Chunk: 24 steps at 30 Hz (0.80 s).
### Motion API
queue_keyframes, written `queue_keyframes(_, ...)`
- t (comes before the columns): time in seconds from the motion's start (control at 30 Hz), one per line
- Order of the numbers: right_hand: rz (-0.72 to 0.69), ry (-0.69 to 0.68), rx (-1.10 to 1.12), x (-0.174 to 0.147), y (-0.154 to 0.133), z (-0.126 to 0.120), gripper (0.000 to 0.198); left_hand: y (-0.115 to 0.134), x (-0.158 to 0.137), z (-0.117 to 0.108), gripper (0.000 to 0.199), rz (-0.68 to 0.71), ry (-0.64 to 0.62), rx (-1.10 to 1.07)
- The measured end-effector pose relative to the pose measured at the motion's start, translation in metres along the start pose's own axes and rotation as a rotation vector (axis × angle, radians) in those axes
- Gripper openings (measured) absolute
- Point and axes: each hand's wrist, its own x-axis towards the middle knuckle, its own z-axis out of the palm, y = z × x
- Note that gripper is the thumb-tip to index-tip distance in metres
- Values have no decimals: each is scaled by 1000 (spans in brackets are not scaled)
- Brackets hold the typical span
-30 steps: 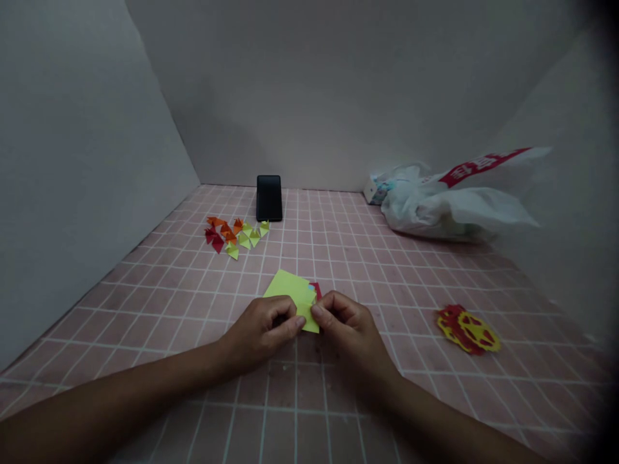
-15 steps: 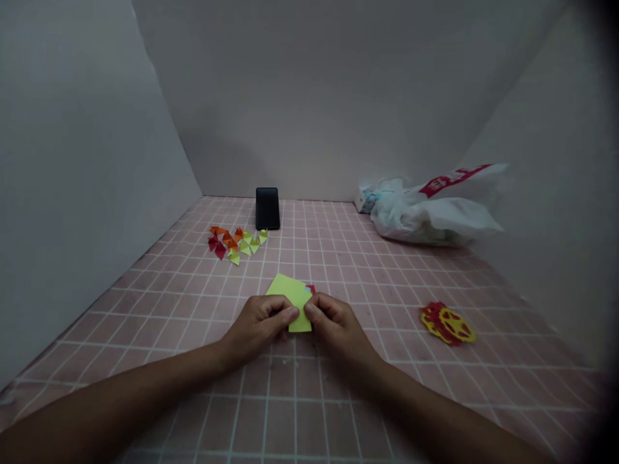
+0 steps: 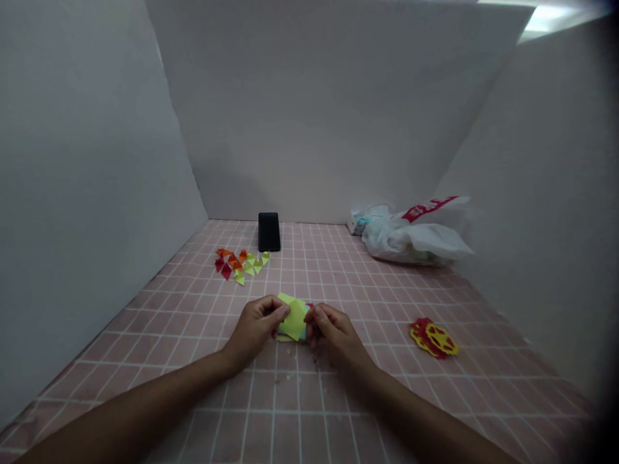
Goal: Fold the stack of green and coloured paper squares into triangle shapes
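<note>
Between my hands is a yellow-green sheet of paper [image 3: 294, 320], tilted with one corner toward me. My left hand [image 3: 255, 330] is closed, pinching its left side between thumb and fingers. My right hand [image 3: 340, 333] is closed too, with thumb and fingertips together at the paper's right corner. Under the sheet, edges of other coloured paper [image 3: 284, 338] show in yellow-green, light blue and red; how they are stacked is mostly hidden.
Small folded paper pieces [image 3: 235, 263] in red, orange and yellow lie at the back left, beside a black phone-like slab [image 3: 269, 232]. Red and yellow cut-out discs [image 3: 435, 339] lie at right. A white plastic bag [image 3: 411, 241] and a box [image 3: 356, 223] stand near the back wall.
The yellow-green sheet has turned and lifted, uncovering light blue and yellow-green paper beneath. Both hands stay near it. The view has tilted upward, so everything sits lower.
</note>
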Motion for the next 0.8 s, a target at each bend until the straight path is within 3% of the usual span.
queue_keyframes(0.23, -17, 190, 54, 19, -22, -23, 35, 2, 5, -4, 21, -23, 56, -123)
queue_keyframes(0.43, -30, 214, 46, 23, -64, -39, 35, 14, 4, -3, 19, -26, 57, -159)
queue_keyframes(0.6, -12, 120, -45, 18, -82, -25, 28, 29, 3, -2, 19, -28, 33, -158)
queue_keyframes(0.8, 41, -95, -142, 19, -63, 8, 28, 35, 5, 1, 18, -62, -56, -115)
